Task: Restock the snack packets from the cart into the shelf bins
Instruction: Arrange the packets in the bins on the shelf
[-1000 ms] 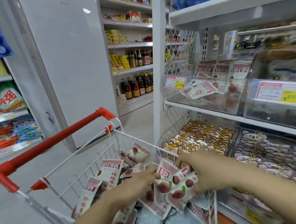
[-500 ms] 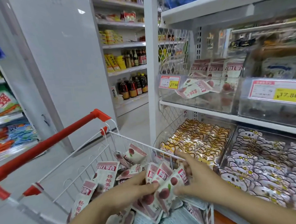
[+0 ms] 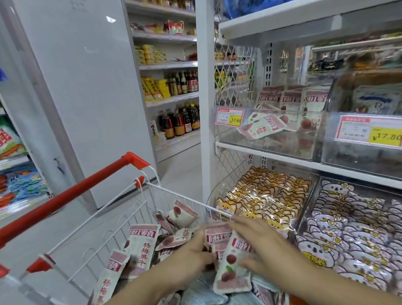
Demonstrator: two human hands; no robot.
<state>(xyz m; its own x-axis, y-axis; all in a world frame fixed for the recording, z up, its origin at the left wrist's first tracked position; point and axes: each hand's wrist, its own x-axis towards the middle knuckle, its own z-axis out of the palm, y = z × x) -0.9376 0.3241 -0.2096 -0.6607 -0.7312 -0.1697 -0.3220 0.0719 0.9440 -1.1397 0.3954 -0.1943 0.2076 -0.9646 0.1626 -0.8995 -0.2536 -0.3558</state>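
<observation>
Several packets (image 3: 228, 265) are clasped between the left grip (image 3: 189, 255) and right grip (image 3: 260, 244), low over the near cart (image 3: 85, 185). Gathering is judged the step in hand; next, the bunch must be lifted, kept together, right and far into the part-filled bin (image 3: 276, 146).

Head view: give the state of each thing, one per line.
Cart, loaded with loose packets.
Packet bunch, held over the cart.
Left-hand grip, curled on the bunch.
Right-hand grip, pinching the bunch.
Upper bin, partly filled.
</observation>
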